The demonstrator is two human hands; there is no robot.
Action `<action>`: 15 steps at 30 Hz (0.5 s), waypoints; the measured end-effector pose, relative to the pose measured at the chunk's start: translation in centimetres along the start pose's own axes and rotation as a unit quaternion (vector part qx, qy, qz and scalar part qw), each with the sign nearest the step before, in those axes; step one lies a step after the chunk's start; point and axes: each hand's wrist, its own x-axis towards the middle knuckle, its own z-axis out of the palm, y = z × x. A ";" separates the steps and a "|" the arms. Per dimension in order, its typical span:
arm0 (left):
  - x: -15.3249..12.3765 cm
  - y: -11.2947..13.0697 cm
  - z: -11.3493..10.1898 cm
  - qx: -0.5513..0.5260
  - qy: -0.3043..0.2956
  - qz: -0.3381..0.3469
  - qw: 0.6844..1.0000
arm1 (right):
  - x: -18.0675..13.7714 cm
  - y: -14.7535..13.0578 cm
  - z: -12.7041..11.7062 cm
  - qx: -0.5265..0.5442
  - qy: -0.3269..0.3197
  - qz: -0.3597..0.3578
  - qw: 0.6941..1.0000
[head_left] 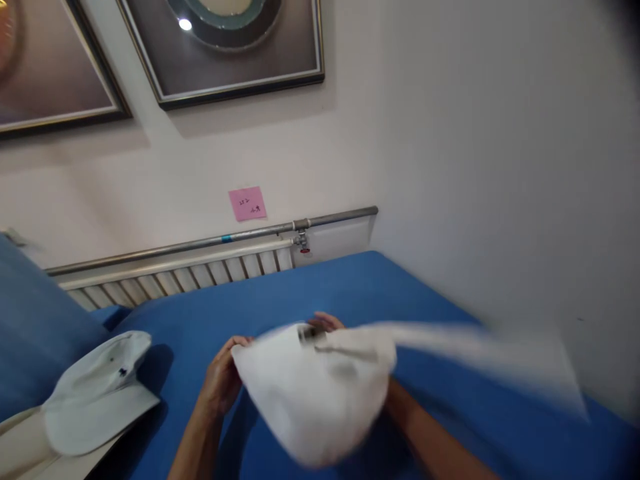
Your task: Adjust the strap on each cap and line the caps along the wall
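Observation:
A white cap (310, 393), smeared by motion, is held up in front of me over the blue surface. A small dark metallic piece (311, 335) shows near its upper edge. My left hand (223, 377) pinches the cap's left edge. Behind the cap, my right hand (327, 322) grips its far side; only some fingertips and the forearm show, the rest being covered by the cap. From the cap's right side a long white strip (450, 339) sticks out, widening into a blurred flat end whose kind I cannot make out.
Another white cap (95, 393) with a small dark emblem lies at the left on pale items. The blue-covered surface (280, 300) meets the walls behind and at right. Beyond it are a radiator (175, 277), a pipe (200, 247), a pink note (247, 203) and framed pictures (240, 73).

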 end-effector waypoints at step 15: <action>3.5 -2.9 0.1 0.101 0.037 0.062 0.992 | 1.0 3.6 -0.7 -0.042 0.028 -0.092 0.994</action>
